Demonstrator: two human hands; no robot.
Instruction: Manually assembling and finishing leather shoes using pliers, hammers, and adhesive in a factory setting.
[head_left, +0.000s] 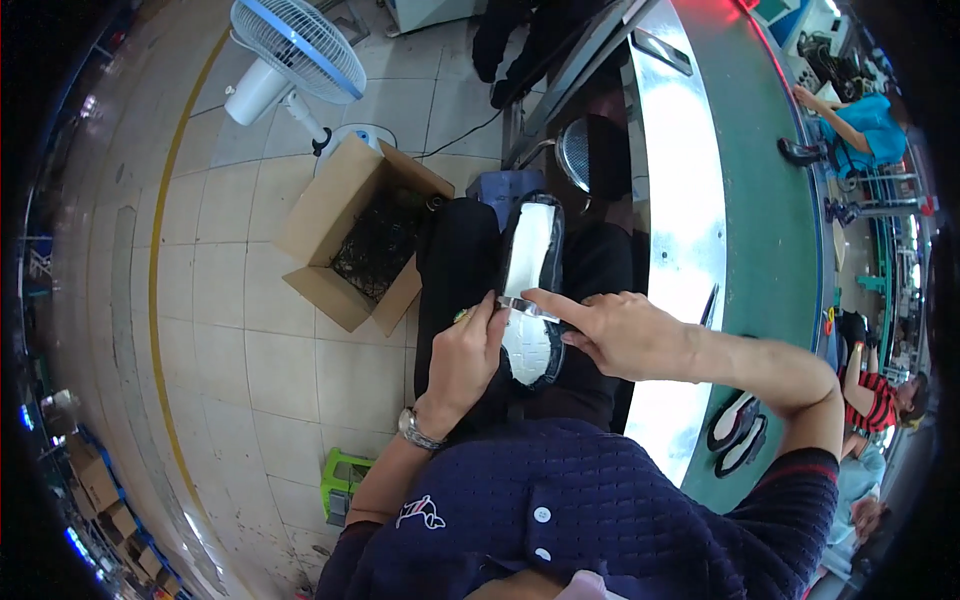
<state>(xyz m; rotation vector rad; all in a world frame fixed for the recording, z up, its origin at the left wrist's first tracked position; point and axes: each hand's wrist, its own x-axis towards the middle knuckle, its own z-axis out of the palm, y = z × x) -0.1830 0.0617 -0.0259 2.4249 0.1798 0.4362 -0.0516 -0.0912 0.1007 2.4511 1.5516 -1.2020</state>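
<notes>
A shoe [531, 250] lies bottom up along my lap, with a white underside and a black upper folded in around its edge. My left hand [462, 358] is closed at the shoe's left edge near its middle, fingertips beside the metal end of a small tool [515, 304]. Over the shoe's right side, my right hand [625, 335] is closed around this tool, its index finger stretched along the metal. The tool's metal part crosses the white underside; most of its handle is hidden in the hand, so its exact kind is unclear.
An open cardboard box [345, 215] with black scraps stands left of my legs, near a fan [300, 50]. To the right run a metal ledge [685, 200] and a green conveyor belt [760, 230] carrying a pair of shoes [738, 432]. Other people sit beyond it.
</notes>
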